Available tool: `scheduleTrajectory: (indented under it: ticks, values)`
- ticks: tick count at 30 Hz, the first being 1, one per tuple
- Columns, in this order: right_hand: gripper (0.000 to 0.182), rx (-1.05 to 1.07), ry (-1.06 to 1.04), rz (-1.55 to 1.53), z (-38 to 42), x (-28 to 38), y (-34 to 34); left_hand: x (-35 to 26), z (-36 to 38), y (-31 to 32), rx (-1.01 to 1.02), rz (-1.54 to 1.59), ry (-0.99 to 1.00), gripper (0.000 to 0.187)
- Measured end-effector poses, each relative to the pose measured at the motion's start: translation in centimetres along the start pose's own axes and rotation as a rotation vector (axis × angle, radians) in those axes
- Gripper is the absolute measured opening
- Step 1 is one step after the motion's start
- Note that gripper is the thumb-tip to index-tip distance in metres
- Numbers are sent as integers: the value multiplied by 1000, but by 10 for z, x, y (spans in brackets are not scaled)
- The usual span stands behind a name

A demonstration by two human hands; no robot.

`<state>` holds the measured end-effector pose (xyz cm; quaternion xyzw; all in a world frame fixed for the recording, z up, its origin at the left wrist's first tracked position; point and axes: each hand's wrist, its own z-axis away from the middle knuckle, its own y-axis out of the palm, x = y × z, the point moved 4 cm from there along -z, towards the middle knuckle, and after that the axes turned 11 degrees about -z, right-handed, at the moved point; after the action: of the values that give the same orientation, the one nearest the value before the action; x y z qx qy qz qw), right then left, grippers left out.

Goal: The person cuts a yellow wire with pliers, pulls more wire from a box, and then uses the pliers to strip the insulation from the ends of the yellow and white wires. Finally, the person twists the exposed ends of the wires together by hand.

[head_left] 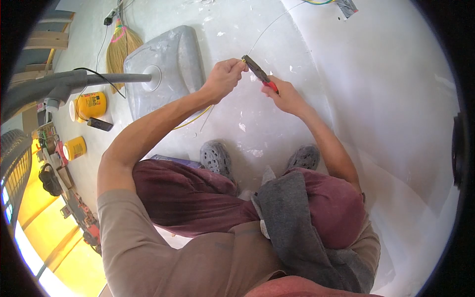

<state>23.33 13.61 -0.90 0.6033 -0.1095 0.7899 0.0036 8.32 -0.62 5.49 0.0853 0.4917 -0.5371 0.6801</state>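
My right hand (pixel 288 97) is wrapped round the red handles of a pair of pliers (pixel 258 70), its dark jaws pointing up and left. Close against those jaws, my left hand (pixel 225 79) pinches a yellow wire (pixel 197 119), whose length shows below the wrist. A small yellow bit is visible at the jaw tip. From there a thin pale wire (pixel 271 27) curves up toward green and yellow wires (pixel 319 2) at the wall. Whether the jaws are closed on the wire is too small to tell.
A grey fan base (pixel 170 52) with its pole (pixel 118 78) stands left of my left arm. Behind it are a straw broom (pixel 123 43), yellow tubs (pixel 91 106) and a black adapter (pixel 100 124) on a cord. My feet in grey clogs (pixel 216 157) are below my hands.
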Motion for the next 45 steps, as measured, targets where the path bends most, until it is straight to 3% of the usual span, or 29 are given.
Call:
scheduleTrajectory:
  ticks: [21, 23, 32, 45]
  values:
    - [23, -51, 30, 89, -3, 2, -11, 9, -20, 9, -32, -63, 20, 34]
    - [22, -50, 73, 262, -1, 13, -14, 11, -22, 9, -33, -71, 19, 34]
    - [22, -83, 5, 345, -2, 10, -19, 13, -23, 9, -46, -122, 44, 33]
    - [23, -52, 23, 118, -11, 2, -10, 12, -25, 3, -71, -268, 123, 32]
